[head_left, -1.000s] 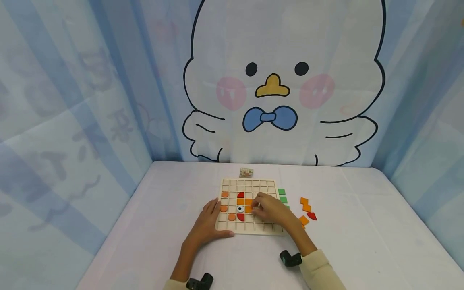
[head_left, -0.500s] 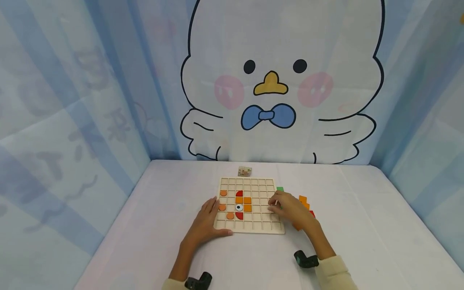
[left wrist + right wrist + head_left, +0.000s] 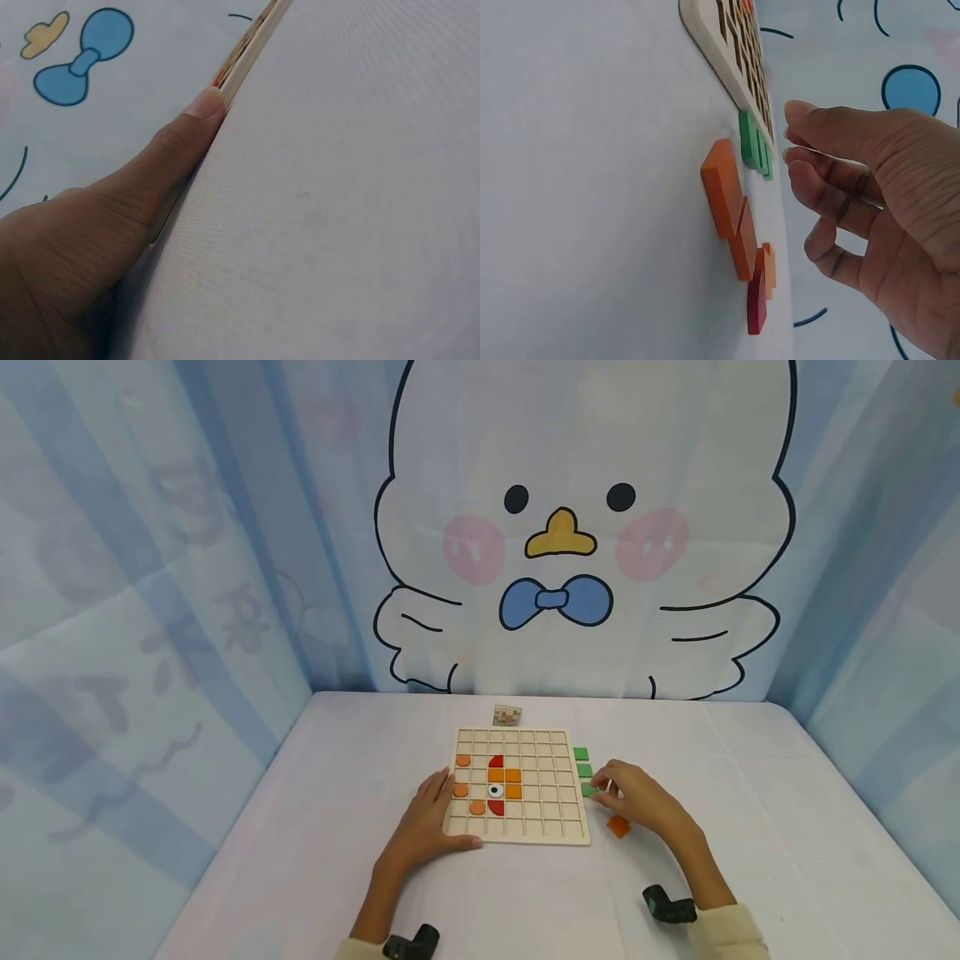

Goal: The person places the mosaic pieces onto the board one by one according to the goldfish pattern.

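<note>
My left hand (image 3: 427, 818) rests at the near left corner of a pale wooden grid board (image 3: 555, 827). Its fingers lie along the left edge, and in the left wrist view the thumb (image 3: 169, 150) presses the front edge. Orange discs (image 3: 477, 807), orange squares (image 3: 513, 791), red quarter-rounds (image 3: 497, 761) and an eye disc (image 3: 496, 791) sit in the grid. Right of the board, my right hand (image 3: 637, 797) hovers by the green tiles (image 3: 584, 771). Its fingers are loosely bent, with nothing visible between thumb and fingertips in the right wrist view.
Loose orange tiles (image 3: 721, 187) and a red quarter-round (image 3: 757, 304) lie on the white table below the right hand; the head view shows one orange tile (image 3: 618, 826), the hand covering others. Behind the board lies a small patterned piece (image 3: 507, 716). A printed curtain hangs behind.
My right hand has moved right, off the middle of the board to beside the green tiles, uncovering the board's right side. The left hand keeps its place on the corner.
</note>
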The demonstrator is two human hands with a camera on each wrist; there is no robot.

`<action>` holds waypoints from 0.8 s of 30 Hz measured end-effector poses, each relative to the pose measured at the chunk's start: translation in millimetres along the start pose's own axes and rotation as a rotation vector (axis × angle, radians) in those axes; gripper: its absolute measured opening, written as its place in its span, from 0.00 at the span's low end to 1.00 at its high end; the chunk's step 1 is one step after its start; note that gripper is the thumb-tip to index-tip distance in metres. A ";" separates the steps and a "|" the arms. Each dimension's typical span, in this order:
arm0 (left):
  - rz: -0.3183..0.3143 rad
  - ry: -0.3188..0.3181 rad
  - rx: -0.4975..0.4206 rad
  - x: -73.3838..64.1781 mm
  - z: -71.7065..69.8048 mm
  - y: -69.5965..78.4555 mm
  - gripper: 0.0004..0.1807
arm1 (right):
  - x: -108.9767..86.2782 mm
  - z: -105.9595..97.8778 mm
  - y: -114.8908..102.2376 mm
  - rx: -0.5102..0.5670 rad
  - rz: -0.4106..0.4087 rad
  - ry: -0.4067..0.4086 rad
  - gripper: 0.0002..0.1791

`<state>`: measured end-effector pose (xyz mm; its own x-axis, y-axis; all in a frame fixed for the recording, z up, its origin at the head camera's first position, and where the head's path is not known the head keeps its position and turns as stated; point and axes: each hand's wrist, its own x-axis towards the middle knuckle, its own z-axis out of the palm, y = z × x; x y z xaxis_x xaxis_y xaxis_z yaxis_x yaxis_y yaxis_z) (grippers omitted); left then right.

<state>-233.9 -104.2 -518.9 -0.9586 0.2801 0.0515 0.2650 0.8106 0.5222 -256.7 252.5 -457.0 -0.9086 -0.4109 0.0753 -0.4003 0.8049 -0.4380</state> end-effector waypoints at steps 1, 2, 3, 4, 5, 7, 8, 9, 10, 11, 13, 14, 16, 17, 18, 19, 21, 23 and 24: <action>-0.002 -0.004 0.003 0.0 0.2 -0.1 0.66 | -2.0 0.3 2.7 0.000 0.013 -0.001 0.08; -0.001 -0.002 0.000 -0.2 0.5 -0.1 0.66 | -4.0 0.7 5.4 0.003 0.017 -0.001 0.07; 0.001 0.000 -0.003 -0.2 0.8 -0.1 0.66 | -6.0 0.8 7.9 0.010 0.019 0.002 0.07; 0.003 0.004 -0.008 -0.2 0.8 0.0 0.66 | -8.1 0.5 10.2 0.015 0.022 0.003 0.07; 0.002 0.005 -0.009 -0.3 0.9 0.1 0.67 | -10.2 0.7 12.5 0.023 0.034 0.004 0.06; 0.004 0.008 -0.011 -0.5 0.9 0.5 0.67 | -14.4 0.7 16.9 0.033 0.049 0.001 0.07; 0.005 0.009 -0.011 -0.6 0.6 1.0 0.67 | -16.6 0.5 18.9 0.033 0.045 -0.001 0.07; 0.006 0.009 -0.010 -0.7 0.4 1.3 0.67 | -18.7 0.4 20.7 0.027 0.041 -0.002 0.07; 0.012 0.012 -0.008 -0.9 0.2 1.6 0.67 | -20.9 0.0 22.0 0.021 0.040 -0.001 0.08; 0.012 0.013 -0.008 -1.0 -0.3 2.1 0.67 | -22.8 -0.1 23.4 0.015 0.034 0.001 0.08; 0.014 0.013 -0.007 -1.1 -1.1 3.0 0.67 | -26.5 -1.0 25.6 -0.003 0.004 0.005 0.09; 0.014 0.015 -0.009 -1.0 -1.5 3.4 0.67 | -28.1 -1.1 26.3 -0.011 -0.004 0.009 0.09; 0.019 0.023 -0.012 -0.7 -1.8 3.6 0.66 | -31.2 -1.3 27.1 -0.010 -0.015 0.014 0.10; 0.015 0.023 -0.011 -0.5 -1.8 3.7 0.66 | -32.5 -1.1 27.6 -0.005 -0.024 0.009 0.10; 0.015 0.023 -0.009 -0.4 -1.6 3.6 0.66 | -33.8 -0.8 27.9 0.001 -0.030 0.005 0.10; 0.017 0.024 -0.010 -0.4 -1.5 3.5 0.66 | -35.0 -0.6 28.0 0.008 -0.038 0.001 0.11; 0.017 0.028 -0.014 -0.6 -0.9 3.2 0.66 | -37.1 0.3 27.3 0.023 -0.042 -0.009 0.11; 0.014 0.024 -0.017 -1.2 -0.2 3.0 0.66 | -38.7 0.9 26.9 0.028 -0.043 -0.023 0.12; 0.013 0.023 -0.021 -1.5 0.1 3.0 0.66 | -39.3 1.3 26.8 0.027 -0.039 -0.027 0.12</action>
<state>-231.7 -102.1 -517.5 -0.9572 0.2787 0.0776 0.2755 0.7958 0.5393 -231.6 289.7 -472.9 -0.8887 -0.4534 0.0683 -0.4315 0.7767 -0.4589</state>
